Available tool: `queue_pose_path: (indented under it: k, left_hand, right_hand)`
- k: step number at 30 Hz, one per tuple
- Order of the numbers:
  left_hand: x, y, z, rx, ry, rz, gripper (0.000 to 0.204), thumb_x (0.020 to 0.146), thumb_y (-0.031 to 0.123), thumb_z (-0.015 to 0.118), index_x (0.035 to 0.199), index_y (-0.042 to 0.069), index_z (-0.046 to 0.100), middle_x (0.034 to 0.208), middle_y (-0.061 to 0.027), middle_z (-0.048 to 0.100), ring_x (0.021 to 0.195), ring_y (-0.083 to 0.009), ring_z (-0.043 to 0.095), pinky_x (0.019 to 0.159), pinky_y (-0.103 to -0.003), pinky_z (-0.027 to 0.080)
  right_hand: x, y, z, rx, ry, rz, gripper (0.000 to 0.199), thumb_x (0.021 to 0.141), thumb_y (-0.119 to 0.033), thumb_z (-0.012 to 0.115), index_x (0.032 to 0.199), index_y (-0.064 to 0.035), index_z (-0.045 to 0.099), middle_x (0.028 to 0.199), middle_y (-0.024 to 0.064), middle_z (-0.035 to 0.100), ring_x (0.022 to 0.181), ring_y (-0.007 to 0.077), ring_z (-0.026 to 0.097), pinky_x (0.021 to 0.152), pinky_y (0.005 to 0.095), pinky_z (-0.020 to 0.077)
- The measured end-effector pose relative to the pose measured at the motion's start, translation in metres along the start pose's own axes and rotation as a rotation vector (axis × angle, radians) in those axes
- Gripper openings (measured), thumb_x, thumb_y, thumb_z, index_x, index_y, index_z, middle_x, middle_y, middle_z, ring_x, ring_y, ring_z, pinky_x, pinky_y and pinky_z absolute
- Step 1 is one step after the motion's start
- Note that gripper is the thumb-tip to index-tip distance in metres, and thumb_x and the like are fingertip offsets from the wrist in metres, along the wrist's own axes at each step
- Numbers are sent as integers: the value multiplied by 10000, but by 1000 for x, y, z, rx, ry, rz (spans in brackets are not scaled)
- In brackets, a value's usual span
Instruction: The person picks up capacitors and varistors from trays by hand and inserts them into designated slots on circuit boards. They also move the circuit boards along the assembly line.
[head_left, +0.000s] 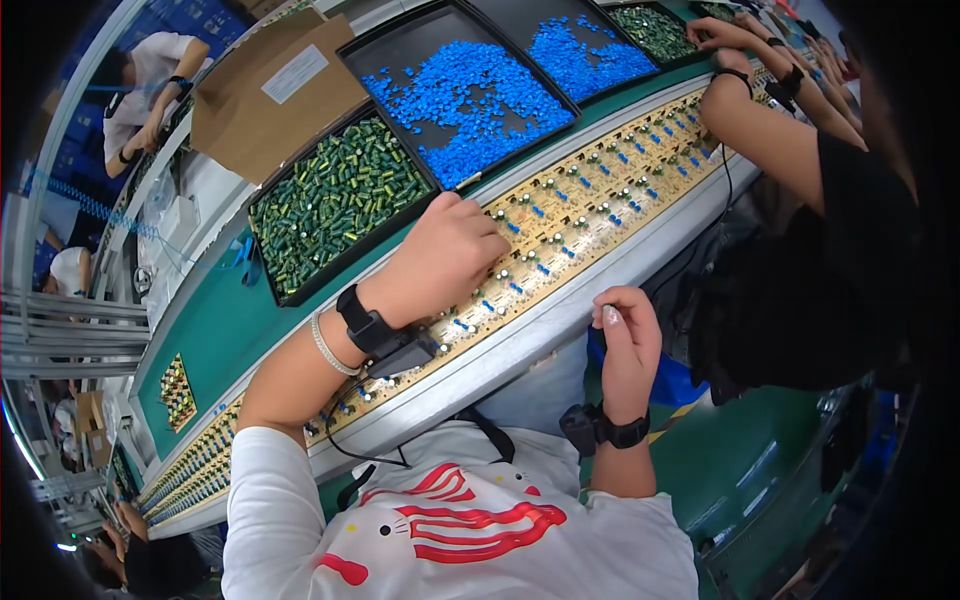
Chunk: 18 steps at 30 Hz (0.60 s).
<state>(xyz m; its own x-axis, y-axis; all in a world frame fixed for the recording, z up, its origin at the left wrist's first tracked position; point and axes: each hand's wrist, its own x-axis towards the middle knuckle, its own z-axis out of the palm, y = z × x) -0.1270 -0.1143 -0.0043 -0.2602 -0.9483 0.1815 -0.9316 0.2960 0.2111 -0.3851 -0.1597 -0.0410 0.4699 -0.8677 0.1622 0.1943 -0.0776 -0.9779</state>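
Observation:
My left hand (450, 258) is over a long row of tan circuit boards (545, 262), its fingers curled down at the upper edge of the row. Whatever its fingertips may hold is hidden beneath the hand. On the boards stand small blue disc parts and green can-shaped parts. Nearer to me, past the metal rail (530, 345), my right hand (630, 345) is raised with thumb and fingers pinched together. Something tiny and dark may be between those fingertips, too small to name. Just beyond my left hand lies a heap of green cylindrical capacitors (335, 205) in a black tray (292, 297).
Black trays of blue disc components (470, 95) adjoin the capacitors. A cardboard box (240, 110) stands behind them. Left on the green surface (215, 320) is a small populated board (178, 393). At right a co-worker's arm (770, 150) reaches over the line. Cables hang from my wristbands.

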Motion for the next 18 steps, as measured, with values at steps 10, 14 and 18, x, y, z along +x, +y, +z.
queue_pose_path:
  k: [10,14,18]
  left_hand:
    - [-71,-39,-65,42,186,-296,365,842,117,704,1200,69,656,1228,-123,642,1147,-337,589,968,-434,473]
    - [-130,-79,-68,-111,217,-588,304,916,136,662,1200,30,642,1291,-140,596,1185,-331,578,1010,-408,462]
    - [-147,-87,-58,-100,337,-569,197,905,135,665,1069,27,655,1069,-132,627,1041,-334,599,930,-417,471]
  right_hand:
    - [10,-9,12,-188,-119,65,140,945,15,615,1084,12,635,975,49,684,861,125,623,836,248,487]
    - [27,-19,14,-516,-246,-18,151,890,-12,679,1040,5,681,927,37,691,793,100,616,753,228,487]
    - [44,-21,16,-586,-290,79,160,874,-11,674,1031,3,697,863,35,686,727,88,606,688,232,488]
